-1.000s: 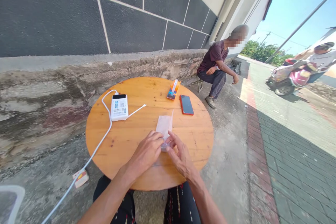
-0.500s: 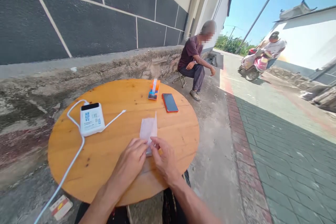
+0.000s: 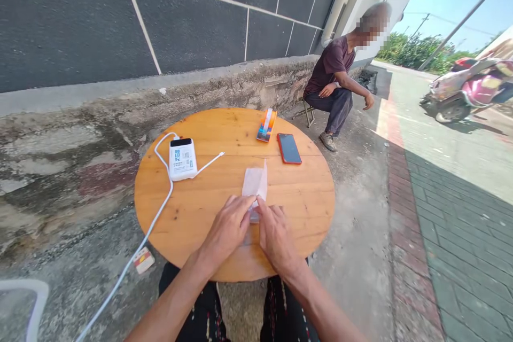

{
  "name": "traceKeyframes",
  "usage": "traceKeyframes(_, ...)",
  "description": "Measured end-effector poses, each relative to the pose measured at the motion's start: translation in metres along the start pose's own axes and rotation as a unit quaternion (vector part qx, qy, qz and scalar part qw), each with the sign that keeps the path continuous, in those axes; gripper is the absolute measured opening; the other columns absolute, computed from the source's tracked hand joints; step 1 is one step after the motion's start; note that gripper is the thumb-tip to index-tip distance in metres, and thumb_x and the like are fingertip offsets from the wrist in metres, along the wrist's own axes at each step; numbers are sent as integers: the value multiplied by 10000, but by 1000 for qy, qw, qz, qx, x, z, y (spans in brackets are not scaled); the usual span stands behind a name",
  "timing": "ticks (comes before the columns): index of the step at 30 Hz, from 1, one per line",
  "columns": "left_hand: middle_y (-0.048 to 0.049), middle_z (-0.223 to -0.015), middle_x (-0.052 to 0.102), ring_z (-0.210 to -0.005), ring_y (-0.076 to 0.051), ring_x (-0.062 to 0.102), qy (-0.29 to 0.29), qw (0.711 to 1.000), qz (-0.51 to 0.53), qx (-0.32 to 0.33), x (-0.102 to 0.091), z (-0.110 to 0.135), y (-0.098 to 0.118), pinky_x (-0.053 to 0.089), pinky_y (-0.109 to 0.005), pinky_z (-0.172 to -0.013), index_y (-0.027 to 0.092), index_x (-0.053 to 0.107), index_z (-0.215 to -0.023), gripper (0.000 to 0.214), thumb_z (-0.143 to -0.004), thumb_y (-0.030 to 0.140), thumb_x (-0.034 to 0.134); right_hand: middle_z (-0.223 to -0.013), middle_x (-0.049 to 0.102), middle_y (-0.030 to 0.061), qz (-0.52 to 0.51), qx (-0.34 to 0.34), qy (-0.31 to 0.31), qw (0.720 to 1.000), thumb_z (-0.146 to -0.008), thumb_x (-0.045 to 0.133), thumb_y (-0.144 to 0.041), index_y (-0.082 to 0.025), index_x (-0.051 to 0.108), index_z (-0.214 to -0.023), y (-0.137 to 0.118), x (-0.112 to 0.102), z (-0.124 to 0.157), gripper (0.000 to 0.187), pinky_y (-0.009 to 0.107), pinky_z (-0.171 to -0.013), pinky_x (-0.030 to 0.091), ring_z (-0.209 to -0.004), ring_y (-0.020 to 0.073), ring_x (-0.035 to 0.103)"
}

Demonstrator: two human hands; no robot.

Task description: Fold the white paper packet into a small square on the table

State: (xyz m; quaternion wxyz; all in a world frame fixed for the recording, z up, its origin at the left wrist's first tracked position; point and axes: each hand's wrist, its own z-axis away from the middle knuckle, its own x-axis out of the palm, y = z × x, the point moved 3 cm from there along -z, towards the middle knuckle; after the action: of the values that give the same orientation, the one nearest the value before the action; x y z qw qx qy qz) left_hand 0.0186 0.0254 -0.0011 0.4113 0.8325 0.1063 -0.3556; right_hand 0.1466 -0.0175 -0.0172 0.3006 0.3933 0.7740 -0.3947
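Observation:
My left hand (image 3: 226, 228) and my right hand (image 3: 276, 234) meet over the near end of a small translucent white packet (image 3: 254, 186) lying on a round wooden table (image 3: 192, 214). Both hands pinch the packet's near edge with their fingers closed; its far end sticks up a little. What sits under the fingertips is hidden. A white power bank (image 3: 182, 158) with a white cable (image 3: 149, 228) lies at the left of the table. A red-cased phone (image 3: 289, 148) and an orange box (image 3: 266, 125) lie at the far side.
A person in a dark red shirt (image 3: 335, 77) sits on a low stool beyond the table by the dark tiled wall. A pink scooter (image 3: 465, 92) is on the road at right. A small card (image 3: 144, 259) lies on the concrete under the table's left edge.
My view swung right and then back left. Both hands stay pinched on the packet's near edge. The scooter rode on along the road.

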Motion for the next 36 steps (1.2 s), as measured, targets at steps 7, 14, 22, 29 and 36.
traceKeyframes(7, -48, -1007, 616, -928, -186, 514, -19, 999, -42, 12, -1, -3, 3, 467, -326, -835, 187, 617, -972, 260, -861, 47, 428, -846, 653, 81, 39, -40, -3, 998, -957, 359, -135, -163, 427, -1345, -1, -6, -4, 395, 360, -714, 394, -758, 203, 548)
traceKeyframes(14, -51, -1036, 607, -959, -191, 510, -15, 999, -50, 2, -1, -3, 5, 472, -341, -881, 177, 637, -965, 260, -853, 37, 449, -862, 652, 79, 29, -39, -13, 999, -950, 384, -139, -171, 489, -1262, 0, -2, -5, 331, 366, -725, 405, -761, 214, 544)
traceKeyframes(22, -73, -1114, 563, -1014, -212, 498, 15, 996, -88, 16, 4, 3, 4, 482, -373, -883, 195, 648, -1000, 327, -810, 10, 457, -1003, 624, 76, -58, 42, 42, 997, -906, 490, -222, -210, 561, -1132, 19, -18, -10, 238, 378, -817, 441, -873, 205, 585)
traceKeyframes(29, -78, -1111, 534, -1003, -228, 493, 29, 991, -131, 6, 3, 4, 6, 492, -389, -854, 209, 650, -973, 340, -773, -4, 476, -898, 645, 49, -67, 55, -31, 996, -933, 406, -199, -209, 613, -1105, 59, -23, -55, 270, 278, -683, 457, -768, 165, 598)
traceKeyframes(36, -67, -1127, 552, -1021, -207, 511, 8, 995, -92, 21, 7, 2, 3, 501, -365, -881, 196, 629, -962, 364, -767, -41, 433, -883, 621, 55, 131, -116, -151, 973, -899, 450, -86, -221, 691, -991, 47, -21, -93, 291, 280, -692, 355, -698, 134, 548)
